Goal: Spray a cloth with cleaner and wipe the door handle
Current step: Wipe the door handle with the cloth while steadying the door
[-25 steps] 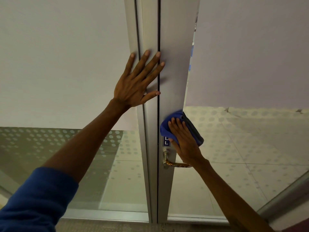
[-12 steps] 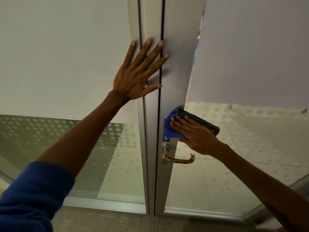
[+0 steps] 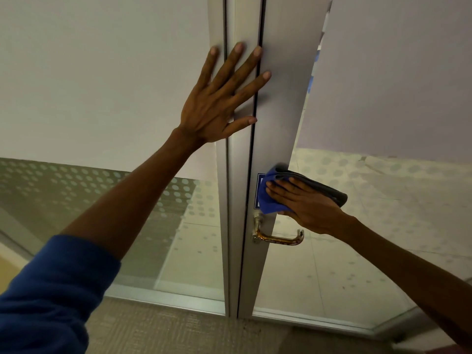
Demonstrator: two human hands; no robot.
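Note:
A brass lever door handle (image 3: pixel 279 238) juts to the right from the grey metal door frame (image 3: pixel 278 103). Just above the handle, my right hand (image 3: pixel 306 204) presses a folded cloth (image 3: pixel 269 201), blue with a dark grey side, flat against the frame. The cloth partly hides a small blue sign. My left hand (image 3: pixel 219 98) lies flat with fingers spread on the frame higher up, across the dark seam between the two door stiles. No spray bottle is in view.
Frosted glass panels (image 3: pixel 102 85) with a dotted band flank the frame on both sides. Clear glass lower down shows a tiled floor beyond. Beige carpet (image 3: pixel 166 333) lies at the foot of the door.
My right hand has turned from pointing up to lying sideways on the cloth, uncovering the handle's lever. The left hand keeps its place on the frame. The view has shifted slightly.

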